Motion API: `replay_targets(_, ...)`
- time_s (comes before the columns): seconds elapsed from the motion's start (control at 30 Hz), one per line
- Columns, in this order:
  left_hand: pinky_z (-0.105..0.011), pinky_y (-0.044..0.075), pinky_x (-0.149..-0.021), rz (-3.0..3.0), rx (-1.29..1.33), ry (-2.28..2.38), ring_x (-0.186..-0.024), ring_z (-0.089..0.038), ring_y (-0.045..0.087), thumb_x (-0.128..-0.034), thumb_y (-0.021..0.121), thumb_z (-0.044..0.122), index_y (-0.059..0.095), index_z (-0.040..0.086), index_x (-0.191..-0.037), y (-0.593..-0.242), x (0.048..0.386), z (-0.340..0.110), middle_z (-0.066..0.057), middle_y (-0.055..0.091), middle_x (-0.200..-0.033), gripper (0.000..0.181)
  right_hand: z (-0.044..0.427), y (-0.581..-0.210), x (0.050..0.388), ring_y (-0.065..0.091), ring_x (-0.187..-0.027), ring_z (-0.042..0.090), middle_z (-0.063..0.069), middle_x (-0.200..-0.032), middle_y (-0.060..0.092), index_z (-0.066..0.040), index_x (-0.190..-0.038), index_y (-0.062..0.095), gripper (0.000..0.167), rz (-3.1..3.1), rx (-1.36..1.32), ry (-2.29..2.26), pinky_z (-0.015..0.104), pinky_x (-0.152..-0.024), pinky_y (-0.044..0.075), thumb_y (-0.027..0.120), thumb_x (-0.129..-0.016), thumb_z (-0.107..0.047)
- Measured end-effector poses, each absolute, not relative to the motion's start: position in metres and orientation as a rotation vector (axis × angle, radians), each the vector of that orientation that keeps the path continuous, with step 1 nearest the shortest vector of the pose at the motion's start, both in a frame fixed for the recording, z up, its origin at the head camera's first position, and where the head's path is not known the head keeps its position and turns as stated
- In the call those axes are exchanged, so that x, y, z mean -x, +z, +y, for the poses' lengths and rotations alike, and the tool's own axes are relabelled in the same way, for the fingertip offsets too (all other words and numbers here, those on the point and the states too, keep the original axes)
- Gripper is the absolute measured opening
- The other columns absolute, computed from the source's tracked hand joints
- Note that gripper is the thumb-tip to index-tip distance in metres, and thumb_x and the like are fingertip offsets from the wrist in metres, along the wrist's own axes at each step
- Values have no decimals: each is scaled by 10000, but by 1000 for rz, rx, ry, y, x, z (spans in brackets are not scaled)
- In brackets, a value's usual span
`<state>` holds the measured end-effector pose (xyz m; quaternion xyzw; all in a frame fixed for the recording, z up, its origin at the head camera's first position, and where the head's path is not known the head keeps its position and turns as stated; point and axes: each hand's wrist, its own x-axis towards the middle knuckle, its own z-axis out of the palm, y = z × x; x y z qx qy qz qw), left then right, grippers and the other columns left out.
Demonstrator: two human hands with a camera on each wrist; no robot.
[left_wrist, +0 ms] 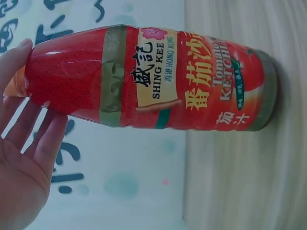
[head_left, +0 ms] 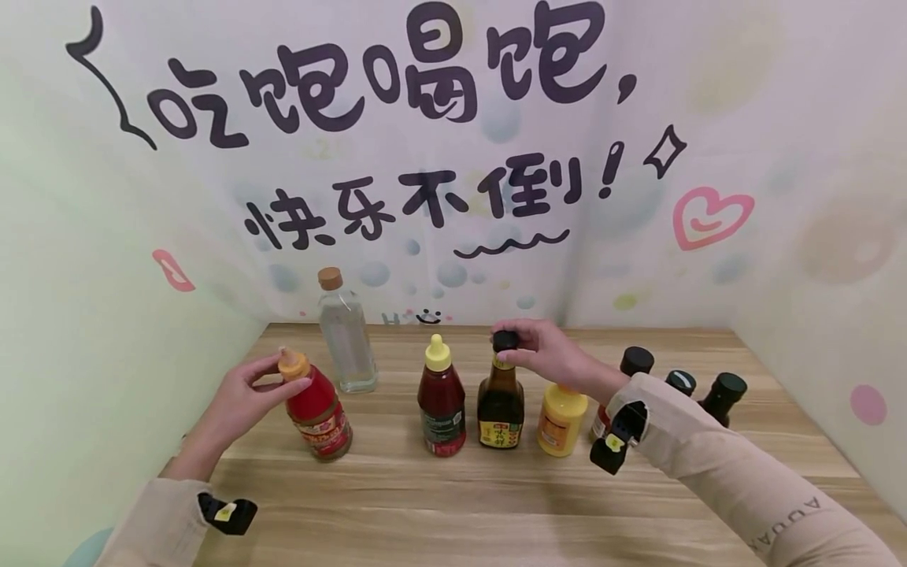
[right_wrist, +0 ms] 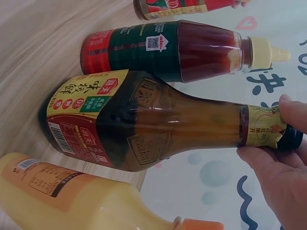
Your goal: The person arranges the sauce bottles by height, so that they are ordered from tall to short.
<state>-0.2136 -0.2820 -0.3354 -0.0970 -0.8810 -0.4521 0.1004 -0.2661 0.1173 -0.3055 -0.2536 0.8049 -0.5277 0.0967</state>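
Note:
My left hand (head_left: 244, 398) pinches the neck of a red ketchup bottle (head_left: 322, 421) with an orange cap, at the left of the table in the head view. Its label faces the left wrist view, where the ketchup bottle (left_wrist: 148, 79) leans slightly. Near the middle, my right hand (head_left: 549, 350) grips the neck of a dark soy sauce bottle (head_left: 500, 402) just under its black cap. In the right wrist view, thumb and fingers lie either side of the soy sauce bottle's (right_wrist: 192, 120) neck. A dark red sauce bottle (head_left: 442, 402) with a yellow cap stands between them.
Behind the ketchup is a clear glass bottle (head_left: 347, 339) with a brown cap. A yellow squeeze bottle (head_left: 562, 419) stands right of the soy sauce. Several dark-capped bottles, one with a black cap (head_left: 728, 390), are partly hidden behind my right forearm. A printed cloth (head_left: 453, 276) hangs behind the wooden table (head_left: 425, 512).

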Motion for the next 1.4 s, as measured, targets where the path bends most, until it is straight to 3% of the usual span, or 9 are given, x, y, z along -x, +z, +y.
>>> replay_targets(0.17, -270, 501, -738, -2627, 293, -1367, -1002, -305, 537, -820, 633, 284, 459, 3, -1271, -324, 215, -271, -179, 490, -1195, 559, 119, -309, 267, 558, -967, 226, 178, -1137, 537, -20, -1192, 510, 362, 2397, 749, -1558, 326, -788, 483, 592, -848, -96)
replay_targets(0.23, -305, 504, -739, -2627, 308, -1395, -996, -346, 543, -812, 642, 291, 463, 10, -1271, -321, 218, -265, -182, 490, -1203, 568, 120, -309, 266, 558, -968, 225, 188, -1139, 535, -18, -1195, 508, 369, 2410, 746, -1554, 324, -784, 484, 594, -847, -103)
replay_targets(0.53, -308, 502, -748, -2546, 435, -1374, -956, -261, 556, -788, 674, 252, 538, 11, -1200, -310, 243, -238, -147, 570, -1111, 496, 121, -309, 267, 556, -981, 238, 173, -1140, 536, -20, -1208, 502, 380, 2432, 763, -1548, 335, -789, 484, 592, -848, -105)
replay_targets(0.9, -368, 492, -773, -2621, 433, -1390, -1006, -294, 547, -750, 695, 349, 478, 39, -1268, -293, 268, -212, -134, 508, -1213, 642, 118, -309, 267, 550, -994, 262, 213, -1155, 518, 20, -1217, 485, 391, 2396, 791, -1582, 330, -782, 488, 583, -847, -59)
replay_targets(1.1, -385, 496, -757, -2630, 452, -1371, -984, -309, 552, -770, 687, 293, 505, 26, -1242, -283, 272, -195, -161, 553, -1158, 571, 117, -309, 267, 551, -988, 253, 223, -1159, 512, 15, -1215, 487, 389, 2390, 793, -1574, 324, -781, 489, 585, -846, -60)
replay_targets(1.4, -351, 500, -731, -2590, 390, -1347, -938, -251, 569, -738, 718, 292, 578, 44, -1168, -301, 291, -187, -126, 605, -1075, 515, 117, -309, 269, 553, -991, 260, 210, -1150, 527, 21, -1207, 493, 397, 2415, 794, -1569, 321, -771, 491, 600, -834, -60)
